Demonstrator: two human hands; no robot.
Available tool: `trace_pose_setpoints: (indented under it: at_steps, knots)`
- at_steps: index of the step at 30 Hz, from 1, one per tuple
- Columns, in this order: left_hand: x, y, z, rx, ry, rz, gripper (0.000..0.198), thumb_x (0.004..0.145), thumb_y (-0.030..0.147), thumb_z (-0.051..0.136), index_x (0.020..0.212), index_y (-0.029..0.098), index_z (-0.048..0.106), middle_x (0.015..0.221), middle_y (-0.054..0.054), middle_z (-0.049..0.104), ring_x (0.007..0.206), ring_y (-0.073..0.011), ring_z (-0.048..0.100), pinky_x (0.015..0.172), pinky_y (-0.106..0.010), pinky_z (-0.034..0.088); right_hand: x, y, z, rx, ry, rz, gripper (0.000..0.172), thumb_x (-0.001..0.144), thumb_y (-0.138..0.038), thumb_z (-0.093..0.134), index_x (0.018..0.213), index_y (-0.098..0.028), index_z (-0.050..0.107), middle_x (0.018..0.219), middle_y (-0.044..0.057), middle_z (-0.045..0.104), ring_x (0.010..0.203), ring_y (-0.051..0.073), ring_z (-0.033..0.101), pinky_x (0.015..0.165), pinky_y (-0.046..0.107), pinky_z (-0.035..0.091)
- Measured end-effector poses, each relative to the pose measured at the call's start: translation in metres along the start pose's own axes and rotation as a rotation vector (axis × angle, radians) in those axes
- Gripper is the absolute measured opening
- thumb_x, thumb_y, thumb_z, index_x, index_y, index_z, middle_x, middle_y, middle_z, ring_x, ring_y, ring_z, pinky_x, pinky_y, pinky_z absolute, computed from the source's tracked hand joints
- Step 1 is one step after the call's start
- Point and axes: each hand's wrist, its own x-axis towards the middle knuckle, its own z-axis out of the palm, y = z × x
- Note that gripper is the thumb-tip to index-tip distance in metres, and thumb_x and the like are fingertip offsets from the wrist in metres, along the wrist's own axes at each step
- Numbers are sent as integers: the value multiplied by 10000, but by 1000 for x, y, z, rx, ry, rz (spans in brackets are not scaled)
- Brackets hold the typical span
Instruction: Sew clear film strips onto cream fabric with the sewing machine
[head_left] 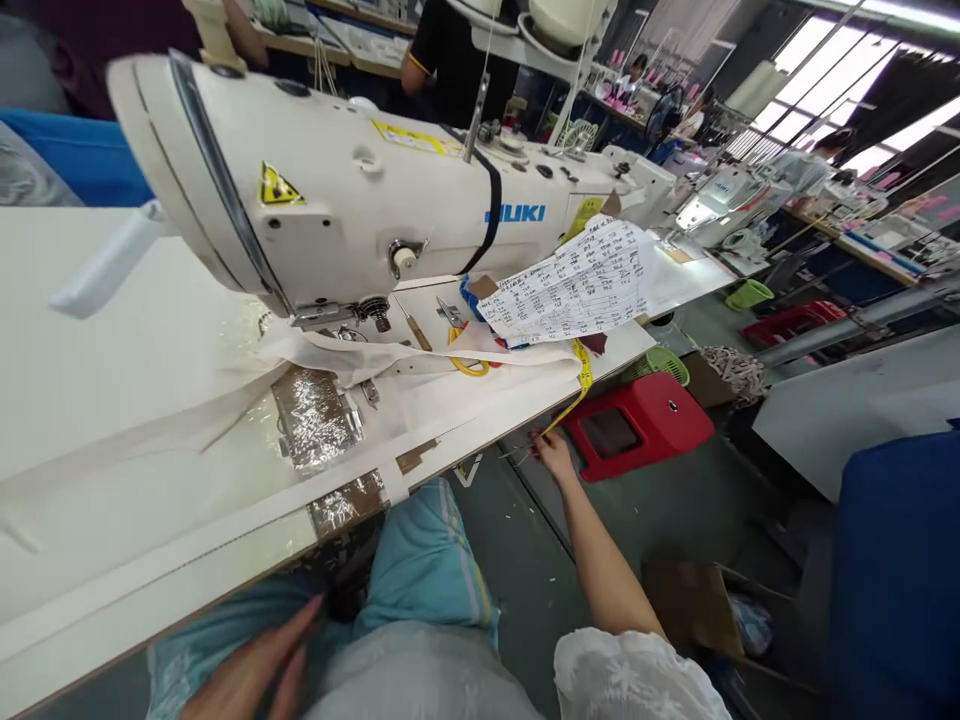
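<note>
My right hand [553, 455] hangs past the table's front edge, fingers closed on the lower end of a yellow tape measure [583, 375] that slants down from the table. A few thin strands show beside these fingertips; what they are I cannot make out. Low over my lap is my left hand [251, 670], blurred, with fingers stretched and apart and nothing visible in them. Long pale fabric strips [450, 365] lie across the table beneath the white sewing machine [322, 190]. Yellow-handled scissors [469, 366] and a wooden-handled awl [415, 328] lie behind the fabric.
A handwritten paper sheet [574, 285] leans against the machine. Below the table's right end are a red plastic stool [660, 425] and a green basket [660, 365]. An open cardboard box [690, 605] stands on the floor at right. Other people and machines are farther back.
</note>
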Motion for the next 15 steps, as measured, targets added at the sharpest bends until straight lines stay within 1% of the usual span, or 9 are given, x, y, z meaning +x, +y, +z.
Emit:
trace_pose_setpoints:
  at_steps: [1, 3, 4, 6, 8, 10, 12, 13, 15]
  knots:
    - [6, 8, 0, -48, -26, 28, 481, 926, 356, 506, 1403, 409, 475, 1105, 10, 736, 901, -215, 737, 757, -288, 633, -2, 4, 5, 6, -21, 25, 284, 975, -340, 623, 1193, -158, 606, 1132, 68, 643, 905, 194, 661, 765, 371, 585]
    - [26, 23, 9, -173, -93, 51, 429, 934, 332, 529, 1363, 353, 531, 1109, -10, 737, 932, -195, 732, 817, -252, 608, -9, 11, 13, 14, -52, 75, 288, 974, -340, 625, 1198, -159, 604, 1144, 71, 639, 920, 199, 660, 777, 380, 583]
    - [37, 30, 18, -235, -130, 34, 386, 942, 327, 526, 1327, 331, 565, 1099, -18, 740, 937, -185, 729, 830, -244, 599, -14, 14, 18, 16, -65, 99, 292, 974, -340, 625, 1202, -160, 603, 1151, 73, 637, 928, 202, 658, 783, 385, 582]
    - [58, 39, 37, -354, -257, -21, 327, 961, 343, 496, 1260, 288, 618, 1056, -38, 745, 924, -178, 723, 821, -251, 595, -25, 20, 26, 22, -90, 140, 296, 972, -340, 627, 1207, -162, 602, 1165, 75, 633, 946, 208, 655, 797, 395, 579]
    - [72, 43, 56, -454, -392, -80, 335, 980, 360, 440, 1228, 249, 636, 1040, -66, 738, 942, -185, 707, 844, -287, 587, -39, 22, 33, 37, -119, 162, 295, 972, -342, 627, 1205, -163, 604, 1170, 75, 632, 953, 211, 653, 804, 398, 577]
    - [82, 42, 74, -526, -486, -112, 360, 987, 367, 401, 1228, 230, 631, 1123, -92, 704, 1029, -199, 673, 921, -342, 557, -58, 20, 37, 70, -153, 161, 281, 976, -348, 620, 1188, -163, 611, 1147, 69, 638, 929, 202, 656, 789, 384, 578]
    - [94, 42, 90, -579, -537, -133, 392, 972, 381, 419, 1290, 223, 585, 1282, -114, 621, 1164, -222, 604, 1003, -397, 507, -82, 13, 37, 126, -201, 132, 267, 985, -366, 603, 1151, -158, 620, 1074, 56, 657, 848, 175, 661, 735, 348, 580]
    - [100, 44, 99, -601, -549, -150, 437, 954, 398, 452, 1343, 219, 539, 1367, -124, 558, 1240, -241, 550, 1038, -421, 478, -95, 6, 35, 162, -232, 106, 276, 989, -388, 593, 1129, -152, 626, 1021, 49, 667, 785, 158, 660, 697, 327, 578]
    - [115, 55, 116, -641, -561, -184, 628, 884, 462, 565, 1437, 198, 428, 1501, -148, 412, 1379, -291, 398, 1091, -456, 417, -124, -11, 30, 246, -312, 30, 362, 978, -474, 579, 1102, -140, 643, 921, 43, 686, 646, 132, 639, 626, 303, 568]
